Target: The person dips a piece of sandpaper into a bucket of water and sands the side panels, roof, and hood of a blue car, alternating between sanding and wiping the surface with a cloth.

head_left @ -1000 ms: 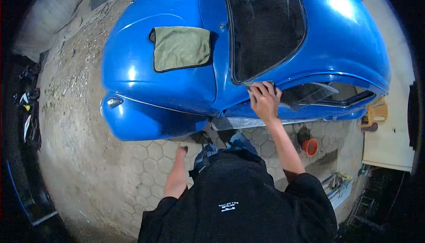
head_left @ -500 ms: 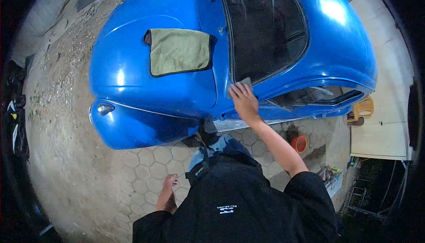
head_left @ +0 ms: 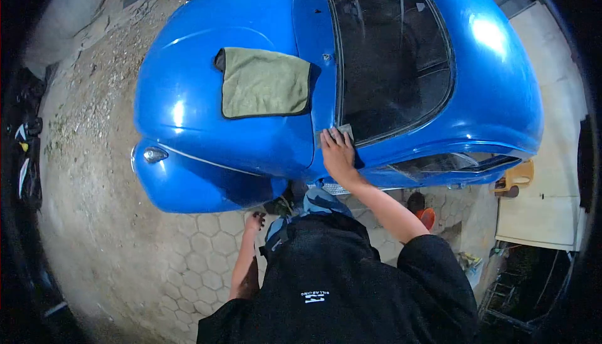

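A blue car [head_left: 207,125] with rounded body panels fills the upper middle. My right hand [head_left: 338,156] presses a thin grey pad [head_left: 344,133] against the bodywork at the lower near corner of the windshield [head_left: 395,62]. The fingers lie over the pad and hide part of it. On the hood is a folded olive-green towel [head_left: 266,84] with a dark border, to the left of that hand. My left hand [head_left: 254,221] hangs low beside the car's front fender, its fingers loosely apart and holding nothing.
Hexagonal pavers [head_left: 207,250] lie underfoot, with gravelly ground [head_left: 81,175] to the left. An orange bucket [head_left: 427,218] stands to the right of my legs. A yellow plastic chair [head_left: 517,178] is near the car's rear.
My right hand and the pad have shifted slightly left and down along the windshield corner. My left hand has risen a little toward the fender. The view has shifted slightly.
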`<state>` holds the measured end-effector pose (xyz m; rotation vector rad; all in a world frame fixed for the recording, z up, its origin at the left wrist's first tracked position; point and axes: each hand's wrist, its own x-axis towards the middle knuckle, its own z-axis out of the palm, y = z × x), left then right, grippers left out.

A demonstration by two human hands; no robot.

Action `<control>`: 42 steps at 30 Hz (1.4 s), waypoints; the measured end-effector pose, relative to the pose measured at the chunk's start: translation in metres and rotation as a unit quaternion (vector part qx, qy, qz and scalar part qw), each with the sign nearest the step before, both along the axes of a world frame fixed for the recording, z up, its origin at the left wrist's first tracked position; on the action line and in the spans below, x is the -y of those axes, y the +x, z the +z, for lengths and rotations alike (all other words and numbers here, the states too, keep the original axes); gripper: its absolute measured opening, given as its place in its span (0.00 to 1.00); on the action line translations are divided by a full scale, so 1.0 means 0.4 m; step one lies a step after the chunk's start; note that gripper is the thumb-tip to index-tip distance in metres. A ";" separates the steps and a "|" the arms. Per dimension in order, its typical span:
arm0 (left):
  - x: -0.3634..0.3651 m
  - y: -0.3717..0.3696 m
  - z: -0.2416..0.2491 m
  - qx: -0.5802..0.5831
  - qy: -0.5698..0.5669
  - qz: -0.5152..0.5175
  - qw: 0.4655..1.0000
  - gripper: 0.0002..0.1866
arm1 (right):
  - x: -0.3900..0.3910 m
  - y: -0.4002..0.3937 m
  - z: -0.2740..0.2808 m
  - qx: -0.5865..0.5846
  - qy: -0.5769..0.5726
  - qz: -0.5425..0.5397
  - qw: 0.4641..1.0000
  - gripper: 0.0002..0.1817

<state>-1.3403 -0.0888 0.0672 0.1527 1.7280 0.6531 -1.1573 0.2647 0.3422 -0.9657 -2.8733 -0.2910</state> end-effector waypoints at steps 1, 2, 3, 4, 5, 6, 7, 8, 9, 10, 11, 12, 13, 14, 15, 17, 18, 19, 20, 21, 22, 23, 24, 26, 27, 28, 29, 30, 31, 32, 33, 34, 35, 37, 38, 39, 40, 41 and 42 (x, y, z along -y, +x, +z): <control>0.003 -0.001 0.022 0.003 -0.004 -0.027 1.000 0.17 | -0.006 -0.008 -0.004 -0.005 -0.005 -0.008 1.000 0.23; 0.021 -0.007 0.012 0.012 0.000 -0.048 0.999 0.17 | -0.005 0.012 0.010 0.006 -0.035 0.002 0.999 0.22; 0.049 -0.017 -0.011 0.021 0.004 -0.070 0.997 0.18 | 0.004 0.053 0.048 0.017 -0.065 0.012 0.998 0.22; 0.079 -0.030 -0.040 0.068 0.012 -0.047 0.997 0.17 | 0.013 0.099 0.091 0.028 -0.095 0.021 0.995 0.21; 0.108 -0.043 -0.067 0.114 0.018 -0.023 0.993 0.17 | 0.028 0.149 0.141 0.038 -0.055 0.062 0.996 0.18; 0.135 -0.048 -0.093 0.143 0.033 -0.004 0.989 0.17 | 0.044 0.179 0.216 0.043 -0.073 0.035 0.996 0.17; 0.155 -0.050 -0.106 0.160 0.064 0.025 0.985 0.16 | 0.046 0.205 0.297 0.049 -0.090 0.006 0.995 0.16; 0.146 -0.050 -0.066 0.182 0.102 0.059 0.976 0.15 | 0.027 0.229 0.366 0.043 -0.078 -0.017 0.996 0.16; 0.148 -0.054 -0.051 0.201 0.130 0.087 0.967 0.15 | -0.016 0.258 0.434 0.006 -0.024 -0.026 0.999 0.16; 0.113 -0.081 -0.048 0.167 0.088 0.039 0.981 0.15 | -0.071 0.291 0.494 -0.035 0.043 -0.041 0.998 0.17; 0.062 -0.095 -0.015 0.132 0.046 -0.010 0.990 0.14 | -0.123 0.326 0.549 -0.074 0.108 -0.062 0.990 0.17; 0.027 -0.105 -0.002 0.095 0.007 -0.059 0.994 0.14 | -0.161 0.360 0.604 -0.113 0.150 -0.100 0.977 0.18; 0.009 -0.113 0.008 0.055 -0.032 -0.105 0.992 0.14 | -0.186 0.389 0.653 -0.142 0.165 -0.148 0.965 0.19; 0.025 -0.125 -0.008 0.013 -0.070 -0.145 0.987 0.14 | -0.208 0.417 0.671 -0.214 0.165 -0.213 0.939 0.20; 0.018 -0.144 -0.025 -0.041 -0.059 -0.211 0.975 0.15 | -0.209 0.438 0.649 -0.264 0.161 -0.238 0.921 0.21; -0.093 -0.164 0.073 -0.076 -0.063 -0.286 0.953 0.16 | -0.182 0.429 0.567 -0.300 0.144 -0.254 0.908 0.22; -0.134 -0.193 0.040 -0.054 -0.077 -0.296 0.951 0.17 | -0.112 0.387 0.512 -0.288 0.129 -0.247 0.916 0.23; -0.168 -0.238 -0.049 0.125 -0.093 -0.173 0.973 0.18 | -0.044 0.351 0.454 -0.254 0.104 -0.253 0.928 0.24; -0.212 -0.240 -0.050 0.081 -0.117 -0.246 0.959 0.19 | -0.002 0.333 0.417 -0.218 0.078 -0.257 0.938 0.25; -0.261 -0.241 -0.041 0.040 -0.142 -0.318 0.937 0.20 | -0.010 0.336 0.409 -0.222 0.099 -0.264 0.933 0.25; -0.295 -0.241 -0.030 0.022 -0.143 -0.356 0.923 0.20 | -0.019 0.336 0.401 -0.229 0.117 -0.268 0.928 0.26; -0.343 -0.230 0.010 0.015 -0.137 -0.390 0.911 0.20 | -0.029 0.331 0.392 -0.238 0.133 -0.273 0.923 0.26; -0.390 -0.228 0.039 0.009 -0.127 -0.415 0.901 0.20 | -0.071 0.331 0.429 -0.260 0.144 -0.318 0.900 0.27; -0.459 -0.210 0.103 0.006 -0.109 -0.459 0.882 0.20 | -0.173 0.351 0.531 -0.307 0.155 -0.388 0.855 0.28; -0.490 -0.199 0.136 0.005 -0.101 -0.477 0.873 0.20 | -0.215 0.363 0.566 -0.332 0.155 -0.414 0.833 0.28; -0.512 -0.187 0.172 0.007 -0.093 -0.491 0.866 0.20 | -0.238 0.370 0.590 -0.356 0.155 -0.438 0.811 0.28; -0.541 -0.174 0.218 0.008 -0.083 -0.504 0.860 0.20 | -0.228 0.352 0.600 -0.352 0.147 -0.427 0.820 0.28; -0.566 -0.165 0.253 0.007 -0.073 -0.516 0.853 0.20 | -0.196 0.335 0.585 -0.342 0.119 -0.381 0.851 0.28; -0.586 -0.158 0.286 0.005 -0.061 -0.524 0.850 0.20 | -0.150 0.319 0.559 -0.332 0.092 -0.331 0.879 0.28; -0.604 -0.147 0.323 0.003 -0.048 -0.528 0.848 0.20 | -0.101 0.302 0.526 -0.314 0.048 -0.306 0.898 0.28; -0.620 -0.134 0.368 0.001 -0.033 -0.530 0.847 0.20 | -0.053 0.290 0.484 -0.292 0.003 -0.277 0.916 0.28; -0.634 -0.122 0.409 -0.006 -0.017 -0.523 0.852 0.20 | -0.015 0.282 0.437 -0.289 -0.054 -0.253 0.922 0.28; -0.651 -0.114 0.461 -0.020 -0.006 -0.517 0.856 0.20 | 0.014 0.270 0.410 -0.266 -0.089 -0.242 0.929 0.29; -0.677 -0.110 0.571 -0.061 0.005 -0.474 0.878 0.19 | 0.036 0.238 0.373 -0.222 -0.076 -0.227 0.945 0.30; -0.699 -0.118 0.588 -0.144 0.011 -0.465 0.874 0.20 | 0.040 0.224 0.357 -0.202 -0.052 -0.218 0.953 0.30; -0.719 -0.128 0.595 -0.225 0.012 -0.450 0.864 0.20 | 0.040 0.218 0.341 -0.214 -0.110 -0.194 0.951 0.29; -0.730 -0.150 0.562 -0.360 0.042 -0.453 0.815 0.22 | 0.038 0.211 0.323 -0.226 -0.165 -0.168 0.945 0.29; -0.762 -0.148 0.619 -0.401 0.079 -0.380 0.830 0.26 | 0.038 0.202 0.299 -0.237 -0.220 -0.141 0.936 0.29; -0.797 -0.144 0.695 -0.441 0.114 -0.304 0.837 0.33 | 0.050 0.189 0.257 -0.231 -0.230 -0.111 0.939 0.28</control>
